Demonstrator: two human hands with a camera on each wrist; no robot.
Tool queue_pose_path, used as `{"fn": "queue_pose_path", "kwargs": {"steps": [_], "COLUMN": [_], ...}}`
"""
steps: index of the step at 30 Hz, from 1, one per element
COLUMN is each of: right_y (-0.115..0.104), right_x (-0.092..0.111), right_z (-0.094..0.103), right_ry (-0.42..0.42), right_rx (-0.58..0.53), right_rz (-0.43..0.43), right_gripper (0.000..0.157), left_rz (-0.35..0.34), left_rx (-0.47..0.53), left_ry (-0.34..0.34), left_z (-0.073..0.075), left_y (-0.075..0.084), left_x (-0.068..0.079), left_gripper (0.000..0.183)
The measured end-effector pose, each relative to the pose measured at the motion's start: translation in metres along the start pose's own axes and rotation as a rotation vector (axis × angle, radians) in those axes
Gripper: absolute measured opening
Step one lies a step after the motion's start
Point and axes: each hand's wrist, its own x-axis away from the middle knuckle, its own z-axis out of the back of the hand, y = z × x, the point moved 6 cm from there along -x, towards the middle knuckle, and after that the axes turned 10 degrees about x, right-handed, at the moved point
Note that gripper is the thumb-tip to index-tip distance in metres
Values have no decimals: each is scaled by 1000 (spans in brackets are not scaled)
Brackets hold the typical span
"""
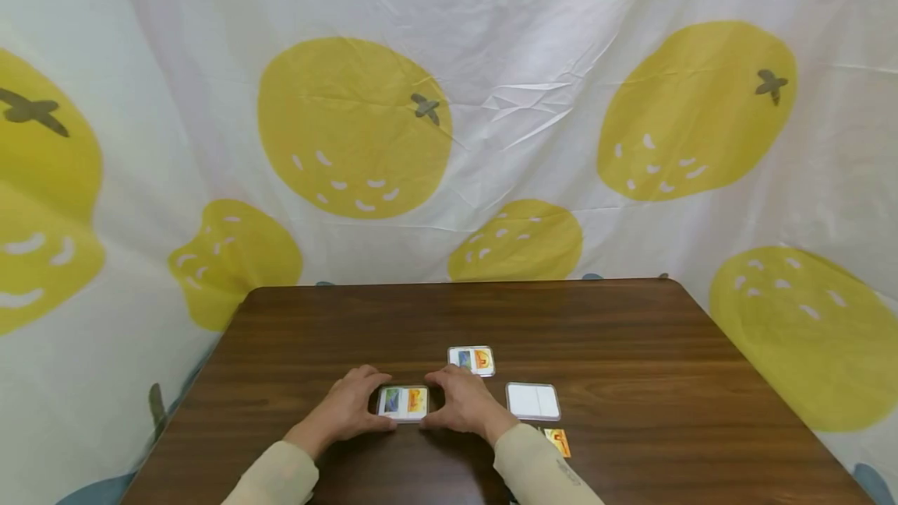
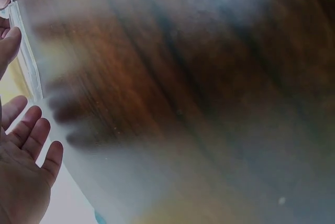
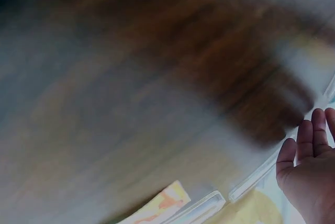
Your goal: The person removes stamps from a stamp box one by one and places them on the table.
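Observation:
A flat clear-edged case (image 1: 403,404) with a blue-green picture and an orange picture lies between both hands near the front of the brown table. My left hand (image 1: 345,405) holds its left side, fingers at the far corner and thumb at the near one. Opposite it, my right hand (image 1: 463,402) grips the right side in the same way. In the left wrist view the left hand (image 2: 23,182) shows with its smaller fingers spread beside the case edge (image 2: 30,56). The right wrist view has the right hand (image 3: 311,174) at its right border.
Just beyond the right hand lies a similar case (image 1: 482,361) with two pictures. Right of that hand is a case with blank white panels (image 1: 533,401). An orange card (image 1: 559,441) sits partly behind the right sleeve. A fruit-print curtain (image 1: 505,139) hangs behind the table (image 1: 631,333).

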Motion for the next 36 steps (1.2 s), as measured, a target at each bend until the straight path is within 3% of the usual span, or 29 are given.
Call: {"fn": "queue_pose_path", "kwargs": {"steps": [10, 19, 36], "right_y": [-4, -6, -6], "right_x": [-1, -5, -4], "right_z": [0, 2, -2], "right_ry": [-7, -55, -42], "right_rx": [45, 57, 24], "right_rz": [35, 13, 1], "right_gripper": [70, 69, 65], "left_rz": [-3, -26, -33], "left_rx": [6, 1, -10], "left_ry": [-30, -58, -108], "left_z": [-4, -5, -2], "left_y": [1, 3, 4], "left_x": [-3, -4, -6], "left_gripper": [74, 69, 64]}}
